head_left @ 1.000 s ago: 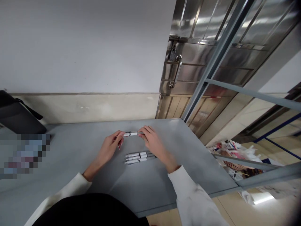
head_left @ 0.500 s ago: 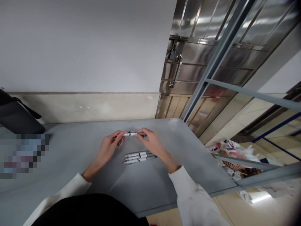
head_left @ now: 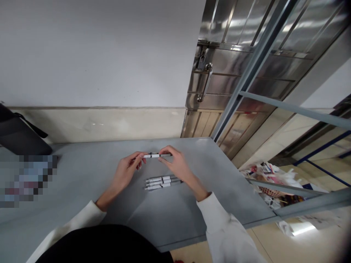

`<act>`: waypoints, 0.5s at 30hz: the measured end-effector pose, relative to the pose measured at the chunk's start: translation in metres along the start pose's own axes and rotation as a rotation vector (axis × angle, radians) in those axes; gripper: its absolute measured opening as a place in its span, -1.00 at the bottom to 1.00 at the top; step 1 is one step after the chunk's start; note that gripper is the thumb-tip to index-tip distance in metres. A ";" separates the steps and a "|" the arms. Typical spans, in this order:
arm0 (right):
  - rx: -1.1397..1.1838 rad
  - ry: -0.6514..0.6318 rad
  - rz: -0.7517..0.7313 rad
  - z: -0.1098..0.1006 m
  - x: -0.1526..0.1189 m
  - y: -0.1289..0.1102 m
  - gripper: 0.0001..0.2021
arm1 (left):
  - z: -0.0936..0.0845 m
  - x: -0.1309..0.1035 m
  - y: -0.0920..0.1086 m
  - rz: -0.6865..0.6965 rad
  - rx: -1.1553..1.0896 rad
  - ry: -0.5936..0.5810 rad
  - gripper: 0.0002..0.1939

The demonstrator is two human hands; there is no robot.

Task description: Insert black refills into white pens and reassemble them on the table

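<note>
Both hands pinch one pen (head_left: pixel 155 156) by its ends above the tabletop (head_left: pixel 82 175), left hand (head_left: pixel 127 172) and right hand (head_left: pixel 175 164) each in a narrow fingertip grip. We judge it best to keep the pen level and pull straight along its axis, clear of the three pens (head_left: pixel 161 182) lying just below.

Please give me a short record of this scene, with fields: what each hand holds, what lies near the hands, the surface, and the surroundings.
left hand: left hand pinches one end of the held pen
right hand: right hand pinches the other end of it
pen position: lying level, above the table
near the hands: three pens lying side by side on the grey table
left edge: black bag
behind: white wall, steel door with handle
</note>
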State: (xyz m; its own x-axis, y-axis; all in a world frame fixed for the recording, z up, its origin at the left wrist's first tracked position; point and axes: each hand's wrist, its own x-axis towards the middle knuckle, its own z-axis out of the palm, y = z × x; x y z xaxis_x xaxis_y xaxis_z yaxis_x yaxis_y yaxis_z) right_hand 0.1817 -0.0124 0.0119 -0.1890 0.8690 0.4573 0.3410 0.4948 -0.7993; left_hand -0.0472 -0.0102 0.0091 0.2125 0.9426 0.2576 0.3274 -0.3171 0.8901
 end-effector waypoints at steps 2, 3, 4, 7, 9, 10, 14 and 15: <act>0.023 -0.016 0.036 0.001 0.000 0.000 -0.89 | 0.000 0.000 0.001 0.002 -0.006 -0.002 -0.58; 0.037 -0.021 0.052 0.001 0.000 0.000 -0.89 | 0.000 -0.001 0.001 0.003 -0.009 -0.003 -0.58; 0.049 -0.022 0.058 0.001 0.000 0.000 -0.90 | 0.000 -0.001 0.001 0.004 -0.009 -0.004 -0.58; 0.073 0.024 0.024 0.002 0.001 -0.001 -0.92 | -0.001 -0.002 0.000 -0.005 0.003 0.004 -0.59; 0.111 0.024 0.048 0.002 0.002 -0.003 -0.88 | -0.002 -0.003 -0.001 -0.016 0.016 0.016 -0.59; 0.139 0.003 0.088 0.001 0.003 -0.003 -0.87 | -0.002 -0.003 -0.001 -0.022 0.024 0.020 -0.58; 0.158 -0.039 0.122 -0.004 0.002 -0.003 -0.87 | -0.002 -0.002 0.001 -0.048 0.058 0.004 -0.59; 0.138 -0.027 0.094 -0.005 0.001 -0.002 -0.93 | -0.001 -0.002 0.002 -0.057 0.066 -0.003 -0.59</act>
State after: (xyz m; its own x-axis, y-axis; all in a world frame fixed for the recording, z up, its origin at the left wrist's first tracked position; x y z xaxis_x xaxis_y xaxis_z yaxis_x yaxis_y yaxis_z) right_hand 0.1856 -0.0126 0.0159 -0.1877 0.9104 0.3686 0.2290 0.4055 -0.8849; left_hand -0.0484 -0.0122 0.0107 0.1949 0.9590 0.2056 0.3991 -0.2690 0.8766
